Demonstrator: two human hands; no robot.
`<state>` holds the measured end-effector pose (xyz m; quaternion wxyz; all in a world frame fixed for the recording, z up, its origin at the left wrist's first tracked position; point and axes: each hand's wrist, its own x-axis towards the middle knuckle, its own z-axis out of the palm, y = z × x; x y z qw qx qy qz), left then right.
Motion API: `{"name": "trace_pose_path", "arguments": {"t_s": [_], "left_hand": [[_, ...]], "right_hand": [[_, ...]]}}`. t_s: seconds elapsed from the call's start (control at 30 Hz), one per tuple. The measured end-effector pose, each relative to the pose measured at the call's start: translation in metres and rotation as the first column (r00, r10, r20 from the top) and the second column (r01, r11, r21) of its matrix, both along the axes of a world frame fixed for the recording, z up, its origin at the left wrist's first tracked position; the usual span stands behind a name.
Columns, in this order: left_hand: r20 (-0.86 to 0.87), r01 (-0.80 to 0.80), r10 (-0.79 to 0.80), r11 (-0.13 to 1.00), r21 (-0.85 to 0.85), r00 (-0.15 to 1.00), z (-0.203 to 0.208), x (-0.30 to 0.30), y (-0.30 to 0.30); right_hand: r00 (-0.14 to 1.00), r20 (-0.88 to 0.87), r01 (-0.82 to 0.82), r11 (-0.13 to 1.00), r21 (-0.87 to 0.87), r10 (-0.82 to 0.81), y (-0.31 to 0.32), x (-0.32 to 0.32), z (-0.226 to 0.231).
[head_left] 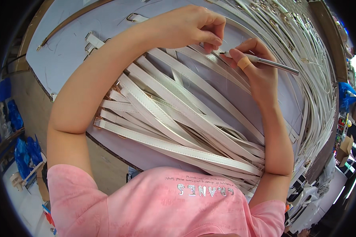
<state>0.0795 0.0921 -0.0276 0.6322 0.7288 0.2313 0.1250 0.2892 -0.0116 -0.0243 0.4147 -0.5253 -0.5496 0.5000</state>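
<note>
Across the chest of the pink shirt [146, 207] runs a row of large silver capital letters [206, 190], with small, thin dark script [197, 181] just above them in view. Fainter reddish print [77, 203] on the shirt is too blurred to read.

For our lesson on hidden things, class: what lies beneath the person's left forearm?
White straps, metal buckles and pale tabletop show along the edges of the left forearm. What lies directly beneath it is covered.

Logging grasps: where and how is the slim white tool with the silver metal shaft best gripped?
Probably pinch the tool by its white front section, from the right, as the right hand does: its tip points left, its thin shaft right.
</note>
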Motion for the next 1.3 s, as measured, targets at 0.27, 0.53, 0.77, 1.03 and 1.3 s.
{"name": "trace_pose_path", "arguments": {"t_s": [0.27, 0.53, 0.77, 1.03, 1.3], "left_hand": [[0.006, -0.035, 0.036, 0.999, -0.035, 0.999, -0.001, 0.003, -0.003], [0.017, -0.022, 0.023, 0.999, -0.043, 1.000, -0.003, 0.002, -0.002], [0.049, -0.045, 0.033, 0.962, 0.269, 0.998, 0.005, -0.003, -0.002], [-0.073, 0.006, 0.104, 0.536, 0.844, 0.992, 0.012, -0.005, -0.012], [-0.125, -0.005, 0.109, 0.771, 0.636, 0.986, 0.023, -0.001, -0.016]], "right_hand": [[0.998, -0.063, 0.026, 1.000, 0.001, -0.026, 0.001, -0.002, -0.002], [1.000, -0.016, 0.025, 1.000, -0.014, -0.025, -0.002, -0.004, 0.002], [1.000, 0.017, 0.018, 1.000, -0.011, -0.018, -0.002, -0.003, 0.004], [0.894, -0.447, 0.119, 0.978, 0.172, -0.030, 0.001, 0.014, 0.020], [0.862, -0.508, 0.116, 0.979, 0.168, -0.015, -0.006, 0.011, 0.031]]}}
